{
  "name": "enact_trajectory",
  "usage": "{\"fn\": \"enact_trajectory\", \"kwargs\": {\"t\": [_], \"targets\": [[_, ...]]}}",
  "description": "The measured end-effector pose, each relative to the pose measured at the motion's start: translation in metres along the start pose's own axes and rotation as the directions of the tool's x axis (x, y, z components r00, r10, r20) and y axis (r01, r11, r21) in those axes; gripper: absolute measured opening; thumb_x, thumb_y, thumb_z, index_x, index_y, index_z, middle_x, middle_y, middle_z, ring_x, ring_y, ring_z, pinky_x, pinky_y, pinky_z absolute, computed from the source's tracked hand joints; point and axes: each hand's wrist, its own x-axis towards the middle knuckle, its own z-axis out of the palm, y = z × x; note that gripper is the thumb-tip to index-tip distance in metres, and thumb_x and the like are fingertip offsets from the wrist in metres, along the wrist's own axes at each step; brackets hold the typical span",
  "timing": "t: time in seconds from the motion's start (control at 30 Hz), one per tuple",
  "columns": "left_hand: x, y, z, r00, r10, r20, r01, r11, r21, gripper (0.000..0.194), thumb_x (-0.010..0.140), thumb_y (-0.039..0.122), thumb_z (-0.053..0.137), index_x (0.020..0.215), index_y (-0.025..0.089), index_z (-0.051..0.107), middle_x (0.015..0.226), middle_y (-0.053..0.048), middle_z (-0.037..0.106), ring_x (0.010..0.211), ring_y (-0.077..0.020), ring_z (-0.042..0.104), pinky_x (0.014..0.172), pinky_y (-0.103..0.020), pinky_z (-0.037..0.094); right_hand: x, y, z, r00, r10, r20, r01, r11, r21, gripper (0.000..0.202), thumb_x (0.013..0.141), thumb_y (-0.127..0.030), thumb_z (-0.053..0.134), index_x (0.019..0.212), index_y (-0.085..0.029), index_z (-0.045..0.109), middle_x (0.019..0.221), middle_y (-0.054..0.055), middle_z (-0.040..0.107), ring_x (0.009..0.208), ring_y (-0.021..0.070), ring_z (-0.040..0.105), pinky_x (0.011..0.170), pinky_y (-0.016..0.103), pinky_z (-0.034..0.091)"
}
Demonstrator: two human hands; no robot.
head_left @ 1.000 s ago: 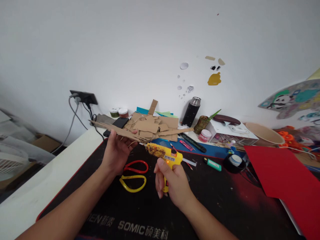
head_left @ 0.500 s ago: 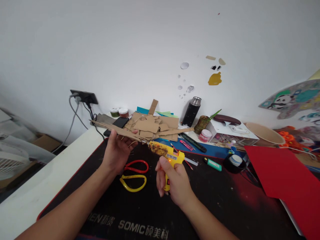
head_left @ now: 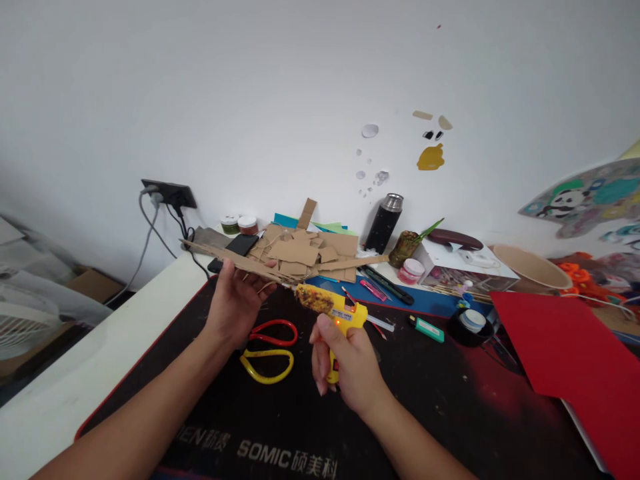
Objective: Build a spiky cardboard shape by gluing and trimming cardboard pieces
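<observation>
My left hand [head_left: 239,297] holds a thin piece of cardboard [head_left: 235,259] nearly edge-on above the black mat, thumb on the near side and fingers beneath. In my right hand [head_left: 345,357] is a yellow hot glue gun [head_left: 345,313], with a small orange light lit and a clear glue stick [head_left: 380,323] poking out of its back. The gun's stained front points left, its nozzle at the cardboard's lower edge; whether it touches I cannot tell. Scissors with one red and one yellow handle [head_left: 267,381] lie just below my left hand, their blades hidden.
Behind the hands lies a heap of cardboard scraps [head_left: 295,252]. A black thermos [head_left: 383,223], a pink-lidded jar [head_left: 411,271] and a white box [head_left: 465,267] stand along the wall. A green-cased blade pack [head_left: 427,329] lies on the mat [head_left: 425,407]; red sheets [head_left: 565,360] cover the right.
The glue gun in my right hand has shifted very slightly left along the cardboard's edge. My left hand and the cardboard stay nearly in place.
</observation>
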Motion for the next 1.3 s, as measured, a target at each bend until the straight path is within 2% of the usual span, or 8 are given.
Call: {"fn": "enact_trajectory", "kwargs": {"t": [0.5,0.7,1.3], "targets": [[-0.0001,-0.0007,-0.0011,1.000,0.004,0.011,-0.004,1.000,0.001,0.051,0.088,0.069,0.072,0.105,0.021,0.079,0.112,-0.011,0.083,0.097,-0.0259,0.076,0.080,-0.035,0.061,0.0016,0.0030,-0.0017,1.000,-0.014,-0.025,0.014,1.000,0.016,0.060,0.086,-0.076,0.071,0.076,-0.018,0.061,0.038,-0.007,0.048,0.029,0.0106,0.046,0.031,0.018,0.028],[-0.0005,0.0002,-0.0001,1.000,0.000,0.014,0.001,1.000,-0.016,0.053,0.088,0.069,0.074,0.110,0.022,0.080,0.110,-0.009,0.084,0.096,-0.0248,0.075,0.080,-0.034,0.061,0.0014,-0.0001,-0.0008,1.000,0.008,-0.016,-0.008,1.000,0.023,0.062,0.083,-0.078,0.073,0.076,-0.018,0.061,0.038,-0.007,0.048,0.029,0.0103,0.047,0.031,0.017,0.028],[-0.0003,-0.0002,-0.0009,1.000,-0.002,-0.003,0.002,1.000,-0.005,0.053,0.087,0.071,0.073,0.105,0.022,0.079,0.111,-0.010,0.084,0.099,-0.0249,0.075,0.081,-0.034,0.060,0.0015,0.0018,-0.0003,1.000,0.012,0.003,-0.012,0.999,0.042,0.062,0.081,-0.078,0.075,0.076,-0.017,0.063,0.037,-0.006,0.049,0.028,0.0098,0.047,0.030,0.016,0.028]]}}
